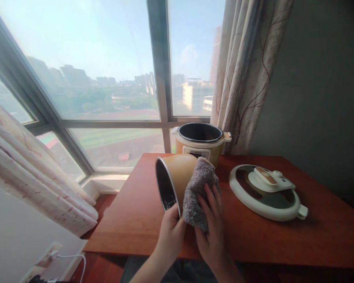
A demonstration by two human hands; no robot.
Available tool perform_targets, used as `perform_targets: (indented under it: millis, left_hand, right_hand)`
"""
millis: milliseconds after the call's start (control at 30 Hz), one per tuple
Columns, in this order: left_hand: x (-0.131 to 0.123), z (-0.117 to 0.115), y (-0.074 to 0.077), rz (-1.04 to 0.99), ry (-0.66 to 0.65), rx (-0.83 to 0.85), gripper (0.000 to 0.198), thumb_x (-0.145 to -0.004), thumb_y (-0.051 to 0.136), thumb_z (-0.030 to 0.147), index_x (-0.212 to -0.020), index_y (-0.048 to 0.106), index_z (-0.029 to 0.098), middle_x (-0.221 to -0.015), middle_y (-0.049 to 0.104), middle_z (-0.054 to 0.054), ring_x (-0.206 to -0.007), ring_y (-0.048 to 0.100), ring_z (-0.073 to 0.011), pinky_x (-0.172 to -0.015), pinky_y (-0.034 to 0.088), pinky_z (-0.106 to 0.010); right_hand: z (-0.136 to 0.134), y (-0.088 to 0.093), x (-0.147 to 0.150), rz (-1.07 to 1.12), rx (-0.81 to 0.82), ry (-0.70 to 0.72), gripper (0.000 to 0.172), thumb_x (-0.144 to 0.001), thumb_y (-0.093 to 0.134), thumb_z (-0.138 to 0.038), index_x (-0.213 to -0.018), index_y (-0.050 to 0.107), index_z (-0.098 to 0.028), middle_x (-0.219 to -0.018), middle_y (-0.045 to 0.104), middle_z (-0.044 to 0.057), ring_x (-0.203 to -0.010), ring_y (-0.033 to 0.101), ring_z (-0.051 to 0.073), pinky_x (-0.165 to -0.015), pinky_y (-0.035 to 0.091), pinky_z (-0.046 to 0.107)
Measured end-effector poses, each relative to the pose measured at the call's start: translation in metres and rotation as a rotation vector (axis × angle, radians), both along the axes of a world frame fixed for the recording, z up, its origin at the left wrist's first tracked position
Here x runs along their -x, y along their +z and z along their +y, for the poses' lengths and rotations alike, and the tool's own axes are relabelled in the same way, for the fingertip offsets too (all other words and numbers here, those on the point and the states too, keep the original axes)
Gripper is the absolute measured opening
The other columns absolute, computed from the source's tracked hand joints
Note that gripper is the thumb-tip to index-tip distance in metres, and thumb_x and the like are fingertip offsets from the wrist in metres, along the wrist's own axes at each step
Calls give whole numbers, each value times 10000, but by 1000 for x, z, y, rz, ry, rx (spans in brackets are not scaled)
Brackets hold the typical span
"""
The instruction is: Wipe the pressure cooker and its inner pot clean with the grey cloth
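An inner pot [179,169], gold outside and dark inside, is tipped on its side above the table, its mouth facing left. My left hand [170,232] grips its near rim, thumb at the inside edge. Against the pot's outer wall and base, my right hand [211,220] presses a grey fluffy cloth [199,192], fingers bent over it. The cloth hides part of the pot's bottom. Behind the pot stands the rice cooker body [216,147], gold and white with a dark open top. To the right, the round white cooker lid [262,192] lies on the table.
The reddish-brown wooden table [318,239] ends at a front edge close to my legs. Windows [106,70] and curtains [247,70] stand behind it. At lower left, a white cable [79,257] runs from a wall socket.
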State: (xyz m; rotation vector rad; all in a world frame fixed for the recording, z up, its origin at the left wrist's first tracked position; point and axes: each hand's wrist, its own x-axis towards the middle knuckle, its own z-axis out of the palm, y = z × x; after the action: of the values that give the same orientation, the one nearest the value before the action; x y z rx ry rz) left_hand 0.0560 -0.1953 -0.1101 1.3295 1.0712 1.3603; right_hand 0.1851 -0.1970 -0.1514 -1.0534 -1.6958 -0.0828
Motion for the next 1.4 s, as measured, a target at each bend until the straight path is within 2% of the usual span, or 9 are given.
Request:
perform_targets:
  millis: [267,533,700,867,1000,1133,1233,1333,1400]
  left_hand:
    - [2,-8,-37,342,-213,-219,286,-985,470,301,-822,650,149,-765,653,-50,-695,567,-163,-686,462,-242]
    - [26,7,-75,557,-415,-337,191,-935,447,141,-916,636,163,-938,686,-117,-879,644,-216,-799,504,-288]
    - [33,12,-76,592,-510,-343,360,-819,451,27,-1050,672,192,-1127,689,-115,-1138,608,-243,-992,477,-340]
    - [32,14,-74,580,-480,-353,349,-779,446,-2,-960,676,190,-1030,698,-100,-1071,632,-230,-944,487,-312]
    - [29,13,-81,569,-408,-360,263,-900,425,68,-916,667,169,-970,693,-110,-985,639,-220,-872,490,-286]
    - [25,11,-79,488,-268,-303,288,-971,453,213,-758,634,148,-752,623,-51,-680,555,-146,-681,457,-235]
    - [24,14,-57,318,-193,-181,301,-940,565,316,-714,638,132,-672,590,-15,-628,501,-128,-615,419,-220]
    - [25,18,-22,12,-140,-39,218,-857,703,347,-819,709,132,-772,676,-27,-759,586,-169,-724,475,-237]
    - [25,19,1,-210,-171,82,227,-825,745,340,-949,739,149,-858,722,-44,-848,643,-200,-786,509,-258]
  right_hand:
    - [21,30,-18,10,14,39,515,-950,481,-224,-1458,425,-285,-1602,363,82,-1505,257,328,-1157,291,656]
    - [43,84,-25,-179,33,54,480,-905,519,-169,-1382,525,-221,-1510,506,88,-1442,386,286,-1177,310,551]
    - [53,108,-23,-258,86,108,481,-879,509,-128,-1354,575,-173,-1461,561,96,-1396,448,288,-1179,316,541]
    - [62,117,-16,-281,124,108,476,-872,514,-119,-1339,603,-159,-1423,594,104,-1361,487,291,-1175,334,531]
    - [60,110,-10,-277,75,79,522,-859,510,-97,-1375,571,-155,-1465,556,103,-1385,458,295,-1184,311,543]
    - [48,86,-8,-267,10,86,578,-875,486,-85,-1445,491,-179,-1550,460,88,-1469,343,284,-1214,249,551]
    - [36,57,-7,-246,-26,117,590,-904,455,-88,-1485,430,-187,-1597,384,94,-1513,249,295,-1212,226,584]
    - [28,24,-6,-223,-50,133,566,-938,437,-118,-1498,407,-194,-1617,341,99,-1523,212,321,-1194,236,624]
    - [26,5,-5,-202,-54,121,570,-950,433,-139,-1514,383,-200,-1626,320,101,-1522,208,335,-1179,254,645]
